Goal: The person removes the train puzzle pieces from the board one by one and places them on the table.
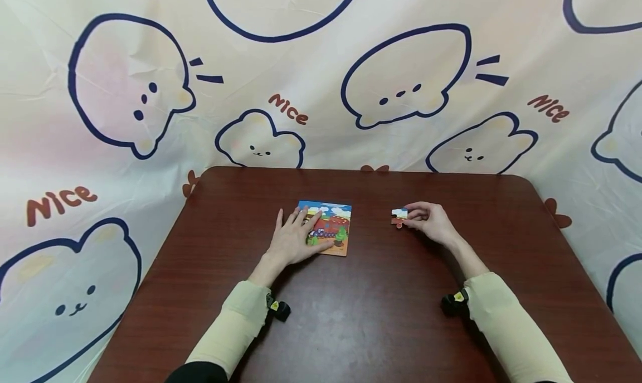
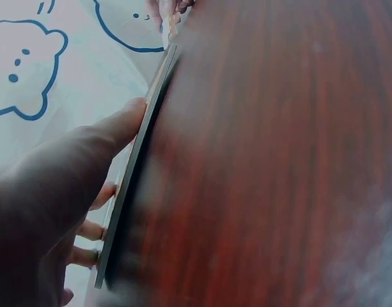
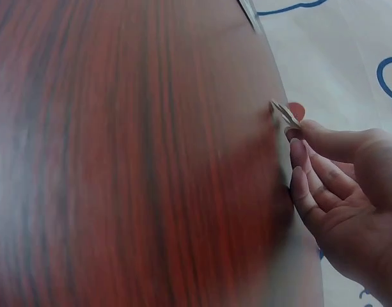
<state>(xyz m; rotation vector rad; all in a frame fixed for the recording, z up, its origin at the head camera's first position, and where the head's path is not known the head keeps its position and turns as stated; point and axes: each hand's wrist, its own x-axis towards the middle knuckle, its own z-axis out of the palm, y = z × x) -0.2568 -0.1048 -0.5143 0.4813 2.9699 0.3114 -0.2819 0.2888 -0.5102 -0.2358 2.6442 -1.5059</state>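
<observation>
Table: from where I stand, a dark reddish-brown table (image 1: 361,327) with streaked wood grain and rounded far corners spreads out around the puzzle board (image 1: 331,222); a pale shine lies nearer the person than the board.
Room: beyond the board and to either side of it hangs a pale, creased cloth (image 1: 321,65), printed with navy-outlined cartoon animals and brown "Nice" lettering.
Puzzle board: thin, flat on the table, showing blue sky, white clouds, red shapes and green plants.
Left hand: the left hand (image 1: 295,242) rests fingers spread over the board's left part, thumb across its near side.
Right hand: well to the board's right, the right hand (image 1: 432,221) pinches a small puzzle piece (image 1: 399,213).
Puzzle piece: right of the board, apart from it; I cannot tell whether it touches the table.
Sleeves: pale yellow-green sleeves (image 1: 233,323), nearer than the board.
</observation>
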